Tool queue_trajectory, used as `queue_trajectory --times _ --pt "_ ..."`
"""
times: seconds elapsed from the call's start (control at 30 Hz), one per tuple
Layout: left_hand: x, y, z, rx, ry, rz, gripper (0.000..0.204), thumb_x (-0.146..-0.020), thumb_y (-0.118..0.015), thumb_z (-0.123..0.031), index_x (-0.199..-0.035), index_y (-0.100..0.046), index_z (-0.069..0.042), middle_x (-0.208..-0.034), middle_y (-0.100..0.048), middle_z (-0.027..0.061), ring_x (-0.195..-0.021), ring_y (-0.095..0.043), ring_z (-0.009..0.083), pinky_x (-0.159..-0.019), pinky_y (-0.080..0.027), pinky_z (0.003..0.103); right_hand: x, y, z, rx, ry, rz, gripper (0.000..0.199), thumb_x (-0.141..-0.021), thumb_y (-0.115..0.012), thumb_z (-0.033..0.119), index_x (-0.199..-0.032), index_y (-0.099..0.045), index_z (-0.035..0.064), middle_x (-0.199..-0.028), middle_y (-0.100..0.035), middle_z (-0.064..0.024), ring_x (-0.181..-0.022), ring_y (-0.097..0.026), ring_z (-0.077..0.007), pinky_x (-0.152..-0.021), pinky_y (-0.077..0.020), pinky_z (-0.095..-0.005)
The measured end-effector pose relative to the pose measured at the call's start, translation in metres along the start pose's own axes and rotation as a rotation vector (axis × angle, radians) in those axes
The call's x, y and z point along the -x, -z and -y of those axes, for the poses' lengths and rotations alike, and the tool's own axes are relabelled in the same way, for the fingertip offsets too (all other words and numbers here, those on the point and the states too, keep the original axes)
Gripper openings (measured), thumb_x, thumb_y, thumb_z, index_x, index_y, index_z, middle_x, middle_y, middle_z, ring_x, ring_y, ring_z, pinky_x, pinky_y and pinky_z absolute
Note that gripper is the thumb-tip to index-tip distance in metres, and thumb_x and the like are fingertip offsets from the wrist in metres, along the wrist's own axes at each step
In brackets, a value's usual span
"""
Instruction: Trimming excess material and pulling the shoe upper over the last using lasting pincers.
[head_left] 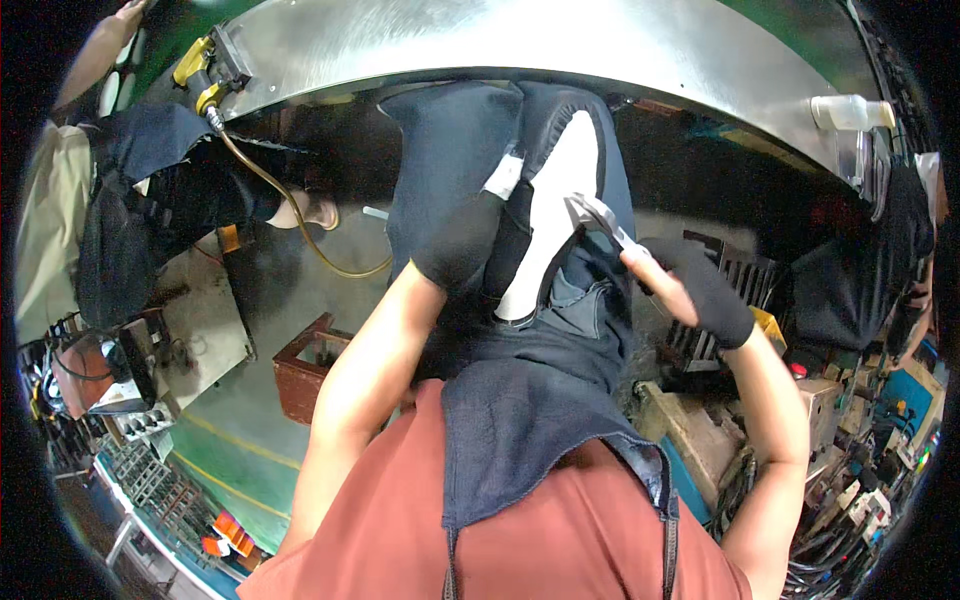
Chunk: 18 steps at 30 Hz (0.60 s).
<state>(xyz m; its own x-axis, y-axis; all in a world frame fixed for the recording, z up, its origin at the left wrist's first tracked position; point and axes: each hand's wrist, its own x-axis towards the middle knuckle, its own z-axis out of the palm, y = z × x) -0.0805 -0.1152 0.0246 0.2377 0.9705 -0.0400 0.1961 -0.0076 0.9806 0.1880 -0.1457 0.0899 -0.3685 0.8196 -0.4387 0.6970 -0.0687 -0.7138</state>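
Observation:
A black shoe upper with a long white sole-shaped board (548,215) lies bottom-up across my lap, its toe pointing away. The black edge is gathered in pleats round the toe. My left hand (465,235), in a black glove with a white wrapping at the fingers, holds the shoe's left side; its fingertips are partly hidden. My right hand (690,290), in a black glove with bare fingers, is closed round the handle of silver metal pincers (598,215). Their head is over the right edge of the white board, about midway along; contact is unclear.
A curved metal bench (480,40) spans the far side. On it are a yellow-black air tool (205,75) with a hose (265,180), left, and a clear bottle (850,113), right. A brown stool (310,368) stands left. Another person's arm (105,50) shows far left.

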Motion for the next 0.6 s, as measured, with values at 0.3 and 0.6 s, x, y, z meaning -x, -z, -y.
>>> queue_trajectory --times 0.3,0.6 --pt "-0.003 -0.032 0.021 -0.567 -0.499 -0.040 0.054 -0.087 -0.060 -0.012 -0.132 -0.039 0.009 -0.123 -0.050 0.0345 -0.116 -0.050 0.0476 -0.099 -0.041 0.047 -0.011 -0.014 0.016 0.153 -0.082 -0.054 0.045 -0.097 -0.054 0.038 -0.083 -0.060 -0.0043 -0.067 -0.059 -0.0143 -0.063 -0.059 -0.0205 -0.058 -0.0431 -0.0361" --pt "-0.014 -0.038 0.037 -0.196 0.126 -0.036 0.059 -0.088 -0.060 -0.018 -0.133 -0.034 0.009 -0.124 -0.049 0.0331 -0.120 -0.047 0.0457 -0.104 -0.037 0.045 -0.002 0.048 0.075 0.262 0.227 -0.008 0.041 -0.092 -0.058 0.040 -0.087 -0.066 0.0002 -0.075 -0.062 -0.0221 -0.068 -0.062 -0.0393 -0.060 -0.0458 -0.0463"
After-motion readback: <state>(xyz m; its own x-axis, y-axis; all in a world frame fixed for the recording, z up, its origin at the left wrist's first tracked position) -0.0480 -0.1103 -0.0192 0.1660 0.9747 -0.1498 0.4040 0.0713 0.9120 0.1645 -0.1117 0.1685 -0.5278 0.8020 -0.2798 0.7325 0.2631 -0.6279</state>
